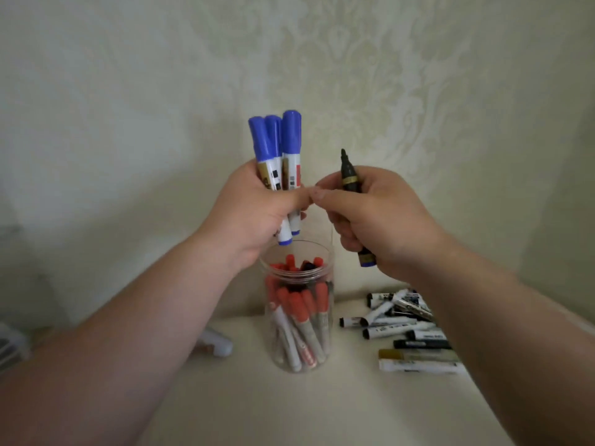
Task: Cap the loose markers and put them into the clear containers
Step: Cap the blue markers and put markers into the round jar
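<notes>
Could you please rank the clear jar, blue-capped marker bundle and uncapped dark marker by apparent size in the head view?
1. clear jar
2. blue-capped marker bundle, nearly as large, though held nearer
3. uncapped dark marker

We see three blue-capped markers [277,146] bunched upright in the left hand [254,207], just above the clear jar [328,268] — it stands open and holds red-capped markers [299,307], caps up. The right hand [376,217] grips a dark uncapped marker [349,175], tip up, and a pile of black-and-white markers [396,331] lies right of the jar.
</notes>
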Demonstrator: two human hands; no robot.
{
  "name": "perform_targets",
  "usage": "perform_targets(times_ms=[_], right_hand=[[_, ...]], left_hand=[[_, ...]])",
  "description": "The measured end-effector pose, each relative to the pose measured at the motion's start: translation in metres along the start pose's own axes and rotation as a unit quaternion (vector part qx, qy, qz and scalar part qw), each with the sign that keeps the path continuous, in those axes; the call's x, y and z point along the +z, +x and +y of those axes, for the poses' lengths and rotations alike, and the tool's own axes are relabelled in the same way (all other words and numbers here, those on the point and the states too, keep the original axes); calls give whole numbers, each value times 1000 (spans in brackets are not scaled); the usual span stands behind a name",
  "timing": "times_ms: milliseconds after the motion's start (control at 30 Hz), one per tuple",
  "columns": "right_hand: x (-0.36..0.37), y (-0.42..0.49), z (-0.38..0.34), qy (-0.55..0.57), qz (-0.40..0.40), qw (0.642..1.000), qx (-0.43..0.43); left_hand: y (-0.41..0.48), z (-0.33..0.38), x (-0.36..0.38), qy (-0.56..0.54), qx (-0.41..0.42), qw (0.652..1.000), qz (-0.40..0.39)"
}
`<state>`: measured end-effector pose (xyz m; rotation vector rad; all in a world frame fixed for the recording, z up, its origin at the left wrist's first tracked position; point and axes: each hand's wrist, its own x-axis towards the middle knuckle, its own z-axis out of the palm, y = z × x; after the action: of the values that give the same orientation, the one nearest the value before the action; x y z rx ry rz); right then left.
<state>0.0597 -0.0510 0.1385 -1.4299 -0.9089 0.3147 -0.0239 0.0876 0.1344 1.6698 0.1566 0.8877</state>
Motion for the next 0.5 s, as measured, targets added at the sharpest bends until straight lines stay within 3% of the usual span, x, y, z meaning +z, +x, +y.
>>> perform_targets(times_ms=[233, 500], right_hand=[[10, 7, 26, 27, 17, 998, 54], [9, 6, 30, 14, 16, 999, 48]], left_hand=[[0, -23, -3, 41, -6, 999, 22], [-5, -32, -7, 156, 86, 984, 22]])
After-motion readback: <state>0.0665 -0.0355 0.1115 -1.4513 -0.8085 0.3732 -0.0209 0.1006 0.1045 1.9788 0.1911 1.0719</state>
